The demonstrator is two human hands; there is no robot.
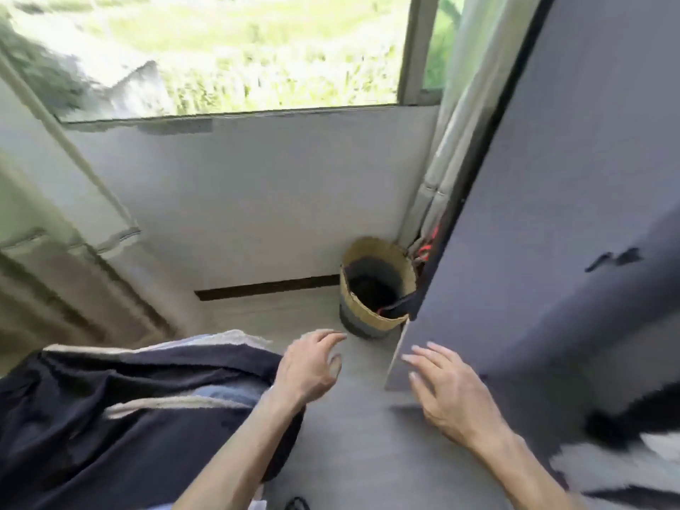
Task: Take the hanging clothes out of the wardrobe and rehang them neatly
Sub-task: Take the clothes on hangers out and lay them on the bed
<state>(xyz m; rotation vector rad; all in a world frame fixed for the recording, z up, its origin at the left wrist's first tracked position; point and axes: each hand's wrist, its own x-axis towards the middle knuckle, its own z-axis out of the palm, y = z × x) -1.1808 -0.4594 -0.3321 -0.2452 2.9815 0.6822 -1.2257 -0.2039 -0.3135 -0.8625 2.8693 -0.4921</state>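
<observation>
A pile of dark navy clothes (121, 417) with pale stripes lies at the lower left. My left hand (312, 366) hovers just past its right edge, fingers loosely curved, holding nothing. My right hand (449, 392) is spread with straight fingers in front of the lower edge of the grey wardrobe door (544, 215), which fills the right side. A dark handle (614, 259) shows on that door. The wardrobe's inside and any hanging clothes are hidden. The view is blurred.
A woven basket (375, 288) with dark cloth inside stands on the grey floor (349, 454) in the corner by the door's edge. Behind it are a white wall (257, 200), a window (220, 49) and pale curtains (449, 123). Black-and-white fabric (633, 454) lies at the lower right.
</observation>
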